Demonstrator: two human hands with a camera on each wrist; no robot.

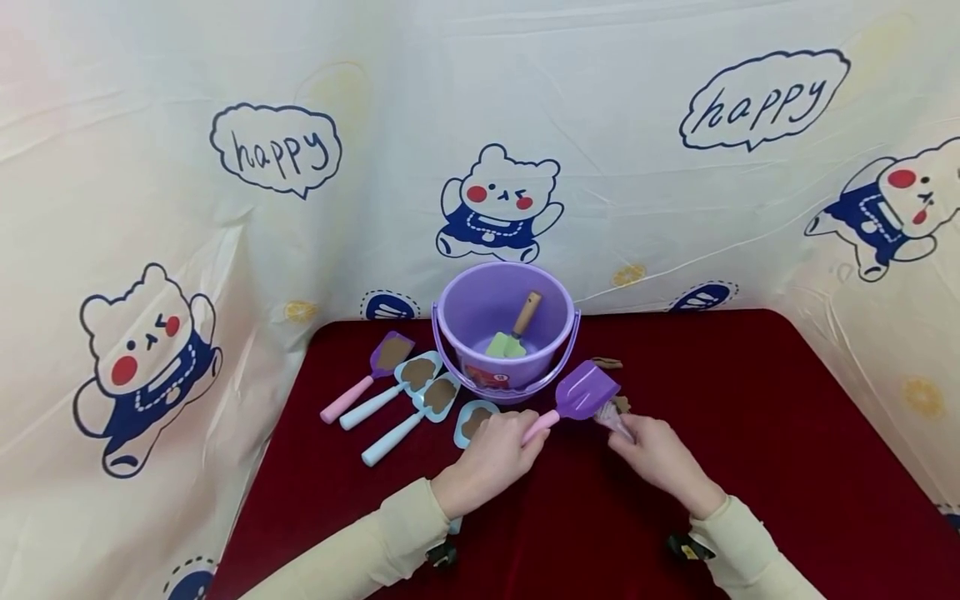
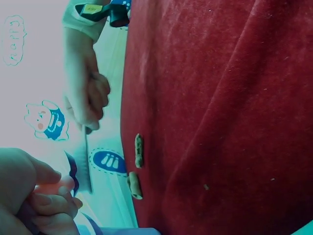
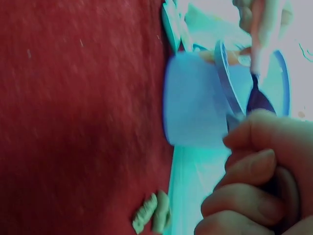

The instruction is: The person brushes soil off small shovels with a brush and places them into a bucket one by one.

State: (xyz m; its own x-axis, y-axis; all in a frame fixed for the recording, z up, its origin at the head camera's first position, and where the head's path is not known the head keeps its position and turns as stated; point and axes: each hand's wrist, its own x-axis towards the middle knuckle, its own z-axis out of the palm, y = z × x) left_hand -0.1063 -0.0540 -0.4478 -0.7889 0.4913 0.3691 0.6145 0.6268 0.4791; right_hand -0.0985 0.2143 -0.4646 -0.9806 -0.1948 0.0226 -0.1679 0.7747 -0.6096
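My left hand (image 1: 491, 462) grips the pink handle of a toy shovel with a purple blade (image 1: 587, 390), raised in front of the purple bucket (image 1: 498, 371). To its right, the fingers of my right hand (image 1: 663, 458) are curled round what looks like a brush (image 1: 613, 418), pale and partly hidden by the fingers. Its tip lies close to the purple blade; whether they touch, I cannot tell. Pale brown lumps (image 3: 145, 213) lie on the table beyond the right hand. Inside the bucket leans a green shovel with a wooden handle (image 1: 527, 314).
Left of the bucket lie a purple shovel with a pink handle (image 1: 348, 398) and blue shovels (image 1: 393, 440), with brown material on their blades. Another blue one (image 1: 465, 417) is partly behind my left hand. A dark red cloth (image 1: 750, 400) covers the table; printed fabric (image 1: 630, 167) hangs behind.
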